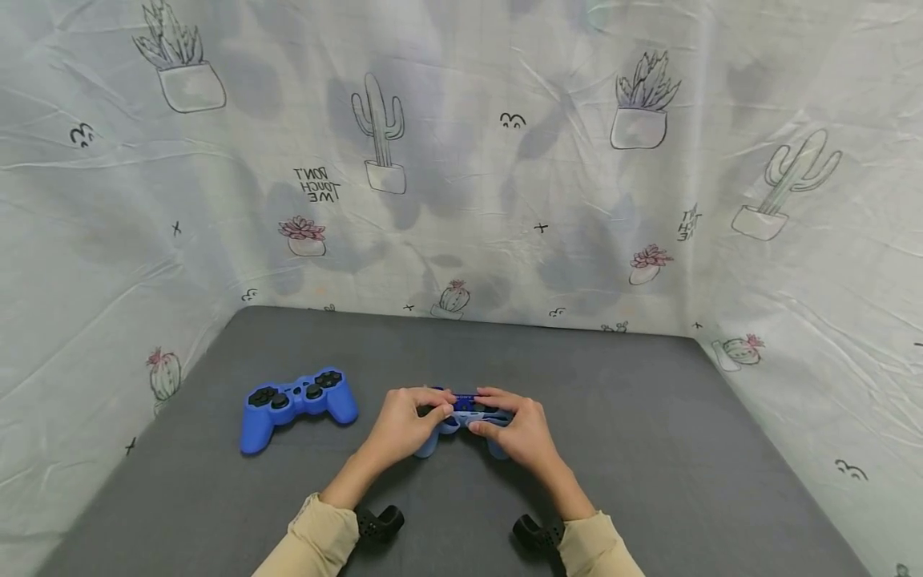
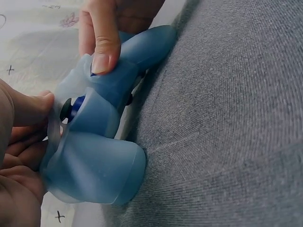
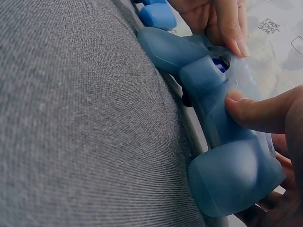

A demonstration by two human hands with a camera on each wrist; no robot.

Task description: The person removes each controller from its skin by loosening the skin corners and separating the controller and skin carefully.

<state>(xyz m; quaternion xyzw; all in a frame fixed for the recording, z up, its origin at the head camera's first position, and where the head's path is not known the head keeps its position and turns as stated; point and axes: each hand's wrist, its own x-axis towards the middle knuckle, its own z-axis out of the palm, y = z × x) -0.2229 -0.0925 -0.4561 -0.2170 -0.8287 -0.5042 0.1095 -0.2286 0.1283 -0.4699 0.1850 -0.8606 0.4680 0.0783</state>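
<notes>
Both hands are on a game controller whose dark blue body shows through openings in a translucent pale-blue silicone cover. My left hand pinches the cover's edge beside a thumbstick, fingers behind it. On the other side my right hand grips the cover, its thumb pressing the front and its fingers curled behind. The cover's handles hang down close to the grey tabletop. Much of the controller is hidden by the cover and hands.
A second controller, bright blue with black buttons and sticks, lies on the table to the left. White cloth printed with potted plants walls the table at the back and sides. Black bands sit at both wrists.
</notes>
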